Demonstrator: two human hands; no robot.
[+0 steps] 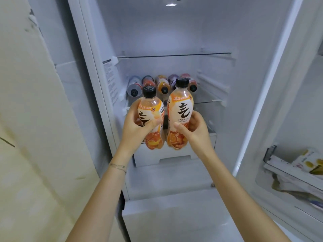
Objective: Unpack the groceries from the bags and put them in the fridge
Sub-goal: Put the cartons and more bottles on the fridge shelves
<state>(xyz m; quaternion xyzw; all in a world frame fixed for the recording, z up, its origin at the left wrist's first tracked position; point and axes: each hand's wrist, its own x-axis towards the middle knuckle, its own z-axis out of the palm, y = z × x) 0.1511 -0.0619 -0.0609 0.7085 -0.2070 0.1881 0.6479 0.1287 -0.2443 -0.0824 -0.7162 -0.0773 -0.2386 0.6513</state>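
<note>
I hold two orange-labelled drink bottles with black caps upright in front of the open fridge. My left hand grips the left bottle around its middle. My right hand grips the right bottle the same way. The two bottles stand side by side, almost touching, just before the middle glass shelf. On that shelf several bottles lie on their sides in a row, caps facing me.
An upper glass shelf sits above the row of bottles. A white drawer lies below my hands. The open fridge door at right has a bin holding packets. A cream wall borders the left.
</note>
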